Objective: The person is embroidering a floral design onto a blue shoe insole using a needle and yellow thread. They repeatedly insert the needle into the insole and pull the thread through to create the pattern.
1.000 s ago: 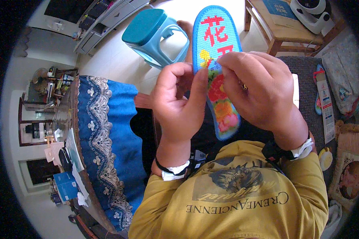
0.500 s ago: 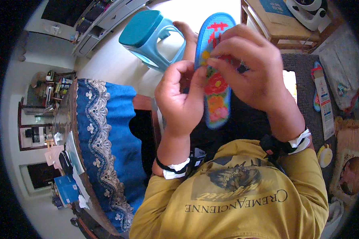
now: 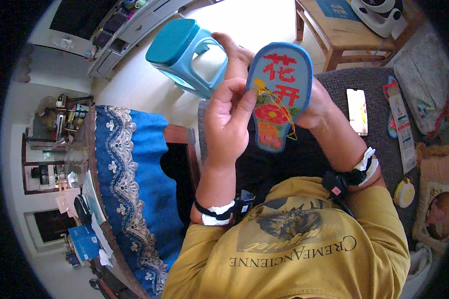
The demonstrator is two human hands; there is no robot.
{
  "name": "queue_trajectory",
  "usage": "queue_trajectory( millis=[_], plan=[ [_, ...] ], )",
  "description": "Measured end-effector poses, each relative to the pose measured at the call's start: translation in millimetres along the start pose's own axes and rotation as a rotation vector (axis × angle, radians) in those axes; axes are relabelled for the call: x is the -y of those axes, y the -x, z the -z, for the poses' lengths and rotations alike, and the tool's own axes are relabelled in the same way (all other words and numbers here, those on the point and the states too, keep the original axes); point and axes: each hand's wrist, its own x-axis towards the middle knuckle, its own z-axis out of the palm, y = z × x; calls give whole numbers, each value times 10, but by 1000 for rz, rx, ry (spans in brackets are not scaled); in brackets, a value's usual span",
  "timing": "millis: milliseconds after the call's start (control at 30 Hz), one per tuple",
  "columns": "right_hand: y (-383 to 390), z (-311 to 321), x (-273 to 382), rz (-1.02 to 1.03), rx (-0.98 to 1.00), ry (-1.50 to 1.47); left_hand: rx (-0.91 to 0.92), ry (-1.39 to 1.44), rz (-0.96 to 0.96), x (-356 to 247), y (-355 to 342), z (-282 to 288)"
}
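Observation:
An embroidered insole (image 3: 272, 113) is held up in front of me, its blue-edged face turned toward me. Red stitched characters fill its wide upper end, with red and orange flowers lower down. My left hand (image 3: 227, 122) pinches its left edge between thumb and bent fingers. A loose yellow thread (image 3: 288, 113) loops across the front from beside the left thumb and dangles past the right edge. My right hand (image 3: 315, 107) is behind the insole on the right; its fingers are hidden, so whether they grip anything does not show.
A phone (image 3: 356, 112) lies on the dark grey sofa (image 3: 336, 82) by my right forearm. Farther right are another insole (image 3: 392, 122), a long packet (image 3: 404, 134) and a round yellow-white case (image 3: 404, 193). A teal stool (image 3: 172, 45), wooden chair (image 3: 334, 47) and blue-draped table (image 3: 152, 144) stand around me.
My right hand has gone from the insole's front to behind it. The insole has turned more squarely toward me and come lower, showing the yellow thread and more stitching. The phone is uncovered.

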Motion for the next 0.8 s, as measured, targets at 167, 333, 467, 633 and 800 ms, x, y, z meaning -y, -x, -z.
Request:
queue_trajectory(
  millis=[167, 333, 467, 633, 800],
  plan=[
    [-104, 51, 77, 3, -437, -227, -23, 139, -35, -98, 46, -7],
    [64, 455, 593, 177, -4, -342, -254, 459, 63, -169, -42, 286],
    [159, 1024, 967, 353, -622, 38, 142, 1010, 44, -226, -46, 997],
    [469, 1715, 1436, 660, -889, 128, 229, 1259, 4, -292, -94, 1045],
    [172, 805, 883, 661, -829, 605, 330, 1448, 155, -176, -57, 704]
  ],
)
